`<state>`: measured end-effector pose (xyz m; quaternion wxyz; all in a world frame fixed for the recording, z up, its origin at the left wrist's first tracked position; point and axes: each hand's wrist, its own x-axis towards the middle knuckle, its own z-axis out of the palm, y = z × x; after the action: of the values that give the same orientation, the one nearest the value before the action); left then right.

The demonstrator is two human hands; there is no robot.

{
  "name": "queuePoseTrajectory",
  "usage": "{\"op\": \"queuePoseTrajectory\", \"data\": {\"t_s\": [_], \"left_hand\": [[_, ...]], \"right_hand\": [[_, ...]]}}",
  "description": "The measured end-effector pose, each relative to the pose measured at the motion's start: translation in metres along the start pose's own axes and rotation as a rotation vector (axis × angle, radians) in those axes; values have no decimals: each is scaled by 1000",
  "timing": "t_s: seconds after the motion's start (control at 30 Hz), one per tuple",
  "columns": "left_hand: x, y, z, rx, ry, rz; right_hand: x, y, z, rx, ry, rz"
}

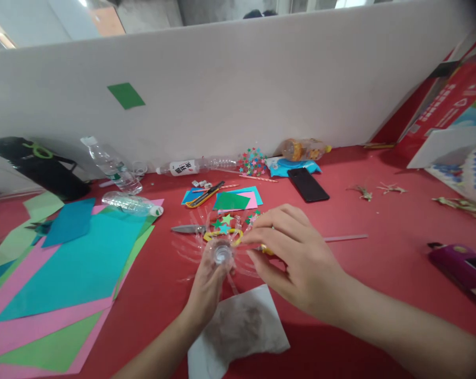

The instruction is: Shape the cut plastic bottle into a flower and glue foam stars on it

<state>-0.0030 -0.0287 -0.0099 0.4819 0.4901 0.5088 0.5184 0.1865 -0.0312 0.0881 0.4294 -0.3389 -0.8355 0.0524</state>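
Observation:
My left hand (pixel 210 284) is closed around the neck of a cut clear plastic bottle (pixel 222 255), its opening facing up at me. Thin clear strips fan out from it on all sides. My right hand (pixel 296 258) has thumb and index finger pinched at the bottle's right side, seemingly on one of these strips, though the fingertips' contact is hard to see. Just beyond the bottle are paper stars (pixel 224 226) and scissors with yellow handles (pixel 238 238); a knife-like grey blade (pixel 186 229) points left. A yellow-tipped object (pixel 266 249) is partly hidden behind my right hand.
Coloured paper sheets (pixel 76 268) cover the left side, near plastic bottles (pixel 127 202) and a black flask (pixel 40 168). Ahead lie a box cutter (pixel 206 195), small cards (pixel 232 200), loose stars (pixel 252 162) and a phone (pixel 309 185). A stained white tissue (pixel 241 326) lies nearest me; a purple object (pixel 461 268) sits right.

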Motion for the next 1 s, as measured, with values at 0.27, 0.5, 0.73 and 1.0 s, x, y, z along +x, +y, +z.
{"op": "queuePoseTrajectory", "data": {"t_s": [0.27,0.5,0.73,1.0], "left_hand": [[-1,1,1,73,23,67],[-2,-5,-3,84,-35,86],[-2,-16,-3,54,-40,71],[-2,-12,-1,32,-49,57]], "right_hand": [[0,2,1,6,3,-12],[-1,2,2,-4,0,-16],[-1,2,3,-68,56,-105],[0,1,3,-139,73,-141]]}}
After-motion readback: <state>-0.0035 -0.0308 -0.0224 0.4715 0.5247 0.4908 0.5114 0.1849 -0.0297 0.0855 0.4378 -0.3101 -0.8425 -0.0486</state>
